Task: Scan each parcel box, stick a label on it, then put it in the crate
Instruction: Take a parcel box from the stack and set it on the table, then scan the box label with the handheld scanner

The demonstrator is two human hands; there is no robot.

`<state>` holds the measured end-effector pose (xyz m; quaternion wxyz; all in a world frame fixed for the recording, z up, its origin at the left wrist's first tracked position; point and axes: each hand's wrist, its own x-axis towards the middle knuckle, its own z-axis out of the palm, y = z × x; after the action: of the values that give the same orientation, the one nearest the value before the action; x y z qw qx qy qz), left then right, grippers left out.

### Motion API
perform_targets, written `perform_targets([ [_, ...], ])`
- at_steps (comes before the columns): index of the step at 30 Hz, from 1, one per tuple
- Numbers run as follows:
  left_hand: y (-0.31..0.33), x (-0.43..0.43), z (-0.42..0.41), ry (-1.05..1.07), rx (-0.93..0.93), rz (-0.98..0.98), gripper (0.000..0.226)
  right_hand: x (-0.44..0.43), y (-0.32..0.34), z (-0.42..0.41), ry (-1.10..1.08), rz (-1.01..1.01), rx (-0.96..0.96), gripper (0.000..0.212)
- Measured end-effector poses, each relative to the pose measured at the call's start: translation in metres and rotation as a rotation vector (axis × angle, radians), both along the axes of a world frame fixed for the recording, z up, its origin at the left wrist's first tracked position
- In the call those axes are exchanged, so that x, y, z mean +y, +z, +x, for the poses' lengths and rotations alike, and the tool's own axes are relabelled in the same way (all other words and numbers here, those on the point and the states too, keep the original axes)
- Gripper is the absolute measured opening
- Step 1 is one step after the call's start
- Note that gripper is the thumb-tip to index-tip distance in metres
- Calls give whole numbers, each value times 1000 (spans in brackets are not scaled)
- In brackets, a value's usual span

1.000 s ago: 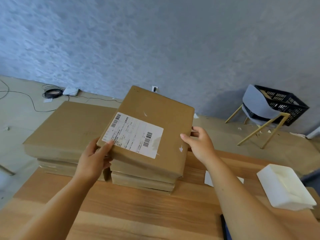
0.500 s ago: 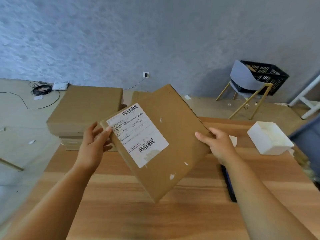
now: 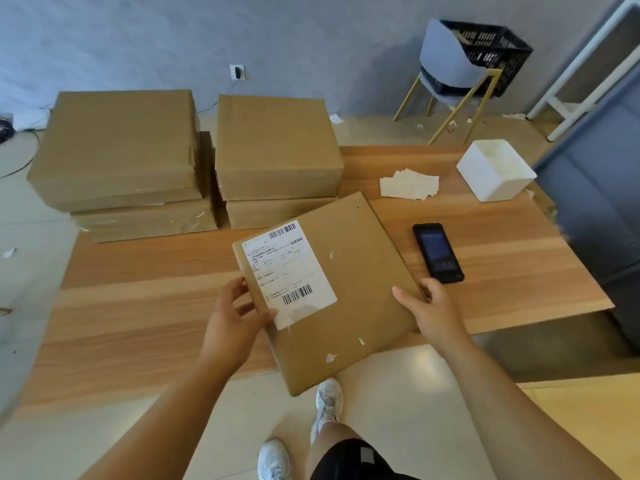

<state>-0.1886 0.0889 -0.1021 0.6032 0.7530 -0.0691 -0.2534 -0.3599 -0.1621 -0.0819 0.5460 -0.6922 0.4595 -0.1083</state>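
Box point(image 3: 346, 299) held low over the near edge of the table point(image 3: 156, 306), printed label point(image 3: 289, 271) up, left hand point(image 3: 235, 327) and right hand point(image 3: 433, 313) each gripping a side, probably so its barcode faces the scanner point(image 3: 438, 252) just right.

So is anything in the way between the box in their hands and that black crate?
Yes. Between the parcel box and the black crate lie the table with its white tub, and a grey chair stands in front of the crate, covering its left side.
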Motion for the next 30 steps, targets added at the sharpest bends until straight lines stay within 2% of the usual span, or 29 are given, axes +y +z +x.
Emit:
perform_targets([
  [3, -9, -8, 0, -55, -6, 88, 58, -3, -13, -9, 47, -11, 152, 62],
  [7, -18, -25, 7, -131, -32, 168, 64, -18, -24, -8, 89, -45, 305, 74],
  [9, -23, -34, 11, -161, -36, 200, 65, -28, -29, -4, 126, -51, 369, 72],
  [14, -25, -53, 13, -180, -68, 267, 63, -49, -32, 6, 296, -143, 506, 47],
  [16, -22, -58, 12, -183, -158, 369, 59, -60, -29, 8, 393, -151, 537, 45],
  [19, -11, -68, 8, -190, -384, 541, 41, -86, -23, 10, 508, -209, 607, 51],
  [23, 7, -96, -4, -259, -583, 594, 26, -126, -22, 6, 330, -348, 527, 29],
  [25, 12, -118, -11, -320, -651, 578, 20, -147, -28, 1, 286, -421, 560, 28],
  [27, 13, -143, -16, -383, -701, 576, 20, -166, -38, -2, 262, -462, 608, 32],
  [30, 9, -180, -21, -454, -746, 609, 31, -190, -54, 2, 238, -487, 683, 61],
])
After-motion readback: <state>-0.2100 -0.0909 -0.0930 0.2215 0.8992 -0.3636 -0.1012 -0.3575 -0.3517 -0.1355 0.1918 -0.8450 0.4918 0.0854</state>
